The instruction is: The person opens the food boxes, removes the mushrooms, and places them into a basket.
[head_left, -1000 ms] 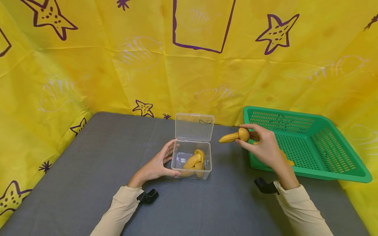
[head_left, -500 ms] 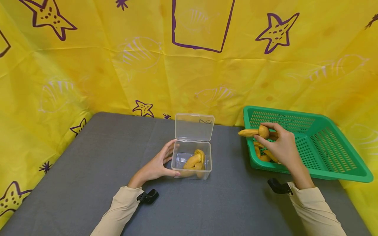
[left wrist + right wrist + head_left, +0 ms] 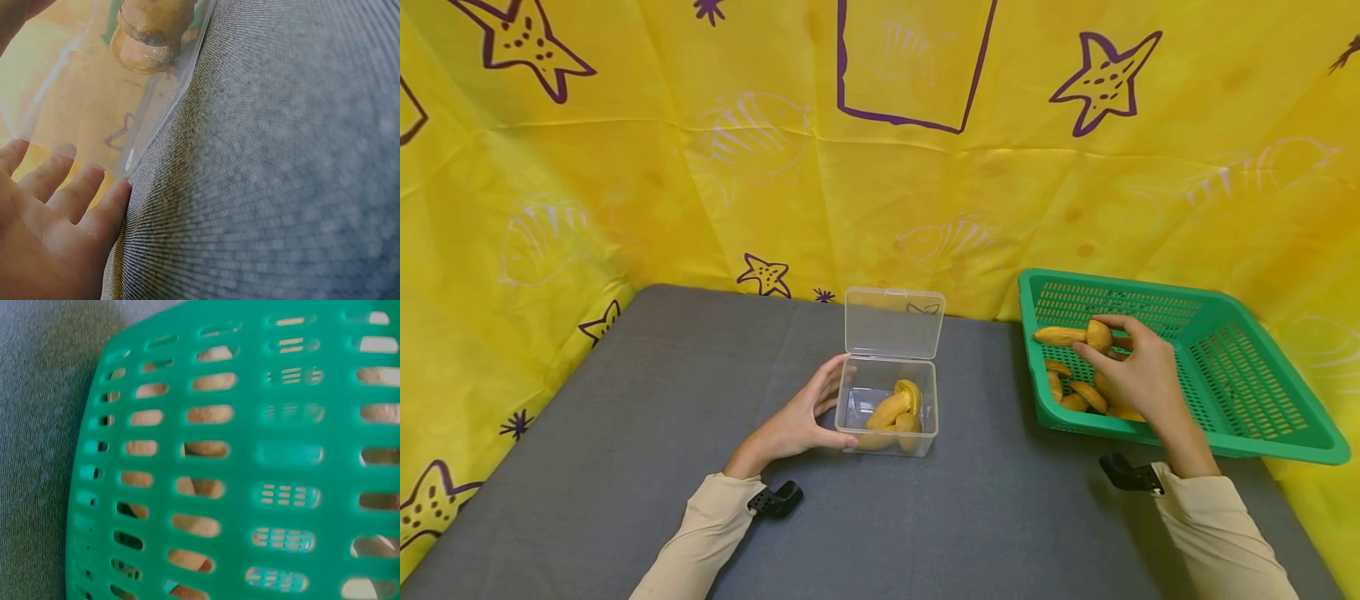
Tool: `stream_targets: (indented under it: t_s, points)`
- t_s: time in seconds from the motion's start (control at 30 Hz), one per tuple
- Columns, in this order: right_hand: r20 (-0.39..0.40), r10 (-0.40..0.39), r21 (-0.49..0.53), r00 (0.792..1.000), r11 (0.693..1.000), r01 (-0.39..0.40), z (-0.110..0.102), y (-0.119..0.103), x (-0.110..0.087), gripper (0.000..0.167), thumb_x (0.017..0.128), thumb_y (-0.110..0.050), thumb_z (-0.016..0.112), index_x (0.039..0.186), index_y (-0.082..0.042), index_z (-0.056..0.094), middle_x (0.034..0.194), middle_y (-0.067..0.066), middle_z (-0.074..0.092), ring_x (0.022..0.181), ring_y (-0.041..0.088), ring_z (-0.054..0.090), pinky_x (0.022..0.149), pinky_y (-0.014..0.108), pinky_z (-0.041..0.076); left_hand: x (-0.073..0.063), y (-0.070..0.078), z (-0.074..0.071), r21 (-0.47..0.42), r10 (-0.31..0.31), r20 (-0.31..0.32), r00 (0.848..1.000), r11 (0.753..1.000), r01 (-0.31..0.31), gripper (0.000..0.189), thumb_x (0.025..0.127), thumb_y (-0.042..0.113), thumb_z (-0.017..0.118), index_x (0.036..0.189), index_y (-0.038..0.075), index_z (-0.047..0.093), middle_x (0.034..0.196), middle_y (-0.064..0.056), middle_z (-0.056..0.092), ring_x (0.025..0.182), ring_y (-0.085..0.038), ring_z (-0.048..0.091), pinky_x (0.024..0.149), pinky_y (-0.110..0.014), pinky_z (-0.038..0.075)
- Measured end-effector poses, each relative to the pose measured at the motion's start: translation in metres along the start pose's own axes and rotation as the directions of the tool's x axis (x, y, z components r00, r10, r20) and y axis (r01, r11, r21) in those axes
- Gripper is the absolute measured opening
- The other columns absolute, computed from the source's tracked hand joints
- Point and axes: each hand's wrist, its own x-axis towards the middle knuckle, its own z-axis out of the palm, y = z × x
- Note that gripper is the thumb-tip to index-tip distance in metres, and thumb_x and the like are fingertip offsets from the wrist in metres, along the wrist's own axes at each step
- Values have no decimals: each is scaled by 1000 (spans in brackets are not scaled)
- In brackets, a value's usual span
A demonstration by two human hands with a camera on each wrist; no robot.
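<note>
My right hand [image 3: 1142, 375] pinches a brown mushroom [image 3: 1060, 336] by its cap, over the left part of the green basket [image 3: 1292, 451]. Its stem points left. Below it in the basket lie several mushrooms [image 3: 1078, 398], partly hidden by the hand. My left hand [image 3: 793, 421] holds a clear plastic box [image 3: 930, 408] at its left side, thumb along the front edge. The box's lid [image 3: 893, 325] stands raised, and mushrooms [image 3: 891, 410] lie inside. In the left wrist view, the fingers [image 3: 78, 194] touch the box wall. The basket's slotted wall [image 3: 244, 431] hides the right hand in the right wrist view.
A grey cloth-covered table [image 3: 700, 358] lies under everything. Yellow fabric [image 3: 647, 167] with sea drawings hangs behind and at the sides. A black wrist strap [image 3: 777, 500] sits on the left sleeve, another black strap [image 3: 1129, 473] on the right.
My right hand has moved right with the mushroom, from beside the plastic box to over the basket. More mushrooms in the basket now show. My left hand and the box have stayed in place.
</note>
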Motion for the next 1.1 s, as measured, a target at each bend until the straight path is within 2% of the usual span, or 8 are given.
stream_targets:
  t_s: [0.13, 0.3, 0.37, 0.4, 0.47, 0.57, 0.9, 1.1]
  points:
    - [4, 13, 4, 1000, 1000, -13, -1, 5, 2, 51, 89, -23, 76, 129, 4, 60, 125, 27, 57, 101, 37, 61, 67, -7, 39, 0, 0, 0, -1, -5, 1, 1000, 1000, 5, 117, 74, 14, 89, 159, 23, 8, 164, -17, 21, 152, -35, 20, 120, -55, 27]
    - [12, 27, -5, 1000, 1000, -27, -2, 11, 4, 52, 89, -24, 75, 129, 4, 60, 127, 27, 56, 92, 1, 55, 67, -6, 39, 0, 0, 0, 9, 7, 5, 1000, 1000, -7, 117, 74, 15, 88, 159, 22, 8, 163, -19, 21, 152, -38, 20, 119, -57, 27]
    - [20, 35, -25, 999, 999, -35, -2, 14, 4, 53, 88, -25, 76, 129, 4, 60, 125, 28, 57, 86, -4, 53, 63, -3, 41, 0, 0, 0, 7, 3, 3, 1000, 1000, -3, 116, 74, 15, 88, 159, 23, 8, 163, -18, 21, 152, -37, 20, 119, -57, 27]
    - [28, 41, -35, 999, 999, -40, -2, 15, 4, 54, 88, -26, 76, 129, 4, 60, 125, 28, 57, 86, -1, 56, 61, -1, 42, 0, 0, 0, 0, -4, 1, 1000, 1000, 4, 117, 74, 14, 88, 159, 24, 9, 164, -17, 21, 152, -35, 20, 120, -56, 27]
    - [44, 51, -60, 998, 997, -49, -3, 18, 4, 56, 88, -28, 77, 130, 4, 59, 124, 29, 57, 87, 17, 66, 59, 4, 43, 0, 0, 0, -7, -10, 0, 1000, 1000, 10, 117, 74, 13, 88, 159, 24, 9, 164, -16, 21, 152, -34, 20, 120, -55, 26]
    - [73, 70, -78, 995, 995, -64, -2, 21, 5, 58, 87, -28, 77, 132, 4, 58, 124, 30, 57, 98, 46, 64, 58, 9, 43, 0, 0, 0, -8, -9, 0, 1000, 1000, 9, 116, 74, 12, 88, 159, 24, 9, 164, -16, 20, 153, -34, 19, 121, -55, 26]
    - [176, 94, -55, 980, 995, -86, 0, 26, 9, 62, 85, -26, 80, 134, 3, 56, 129, 30, 57, 109, 52, 62, 61, 13, 51, 0, 0, 0, -9, -4, 4, 1000, 1000, 4, 116, 74, 12, 88, 159, 24, 9, 164, -17, 19, 152, -34, 20, 121, -56, 26]
    - [206, 92, -76, 974, 994, -77, 3, 25, 9, 60, 87, -26, 77, 135, 3, 54, 126, 30, 57, 107, 54, 62, 73, 48, 59, 1, -1, -1, 2, -4, 3, 1000, 1000, 4, 115, 75, 13, 88, 158, 25, 10, 164, -16, 19, 152, -33, 20, 121, -55, 26]
